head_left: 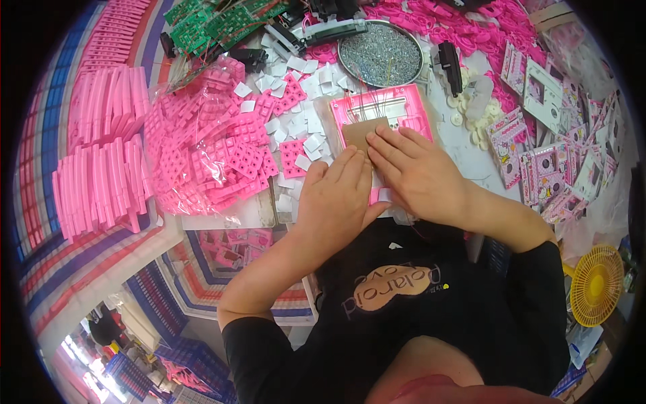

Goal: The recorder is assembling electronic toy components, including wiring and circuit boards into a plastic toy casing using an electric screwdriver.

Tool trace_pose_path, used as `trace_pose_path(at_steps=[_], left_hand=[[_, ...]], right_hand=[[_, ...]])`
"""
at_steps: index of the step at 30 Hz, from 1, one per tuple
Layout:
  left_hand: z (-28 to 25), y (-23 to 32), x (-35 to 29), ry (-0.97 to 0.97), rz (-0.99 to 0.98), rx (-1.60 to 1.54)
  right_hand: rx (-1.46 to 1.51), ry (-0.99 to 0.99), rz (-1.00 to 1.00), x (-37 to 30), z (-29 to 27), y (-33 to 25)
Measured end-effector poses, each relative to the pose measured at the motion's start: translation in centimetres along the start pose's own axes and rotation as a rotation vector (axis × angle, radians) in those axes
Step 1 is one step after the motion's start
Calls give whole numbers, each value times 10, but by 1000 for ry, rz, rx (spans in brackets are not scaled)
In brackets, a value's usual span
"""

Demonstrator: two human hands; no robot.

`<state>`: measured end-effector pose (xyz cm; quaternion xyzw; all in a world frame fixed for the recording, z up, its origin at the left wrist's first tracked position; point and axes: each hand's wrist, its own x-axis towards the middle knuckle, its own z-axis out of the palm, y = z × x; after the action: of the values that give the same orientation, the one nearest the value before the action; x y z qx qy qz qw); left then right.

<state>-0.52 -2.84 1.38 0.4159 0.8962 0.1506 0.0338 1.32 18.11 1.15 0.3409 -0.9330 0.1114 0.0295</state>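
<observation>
A pink plastic housing lies in front of me, with thin wires rising from its inside and a pale panel in its upper part. Across its lower middle is a brown cardboard piece. My left hand rests with outstretched fingers at the cardboard's lower edge. Flat on its right side lie the fingers of my right hand, close against the left fingertips. Both hands hide much of the housing's lower half. Between the wrists a bit of pink and white shows near my left thumb; I cannot make out what it is.
White square pads and pink button sheets spread to the left, beside stacked pink panels. Behind stands a round tray of screws, near green circuit boards. Printed faceplates pile up right, above a yellow basket.
</observation>
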Motion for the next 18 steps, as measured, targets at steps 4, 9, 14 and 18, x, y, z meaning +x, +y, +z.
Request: trace_pose_path(at_steps=[4, 9, 14, 18], left_hand=[[-32, -14, 36, -238, -59, -209], [-22, -62, 157, 242, -35, -95], [32, -77, 224, -44, 101, 241], [28, -71, 231, 75, 139, 230]], right_hand=[[-85, -51, -58, 2, -1, 8], [-157, -156, -74, 6, -6, 0], [-149, -67, -71, 1, 6, 1], [-89, -134, -25, -3, 4, 1]])
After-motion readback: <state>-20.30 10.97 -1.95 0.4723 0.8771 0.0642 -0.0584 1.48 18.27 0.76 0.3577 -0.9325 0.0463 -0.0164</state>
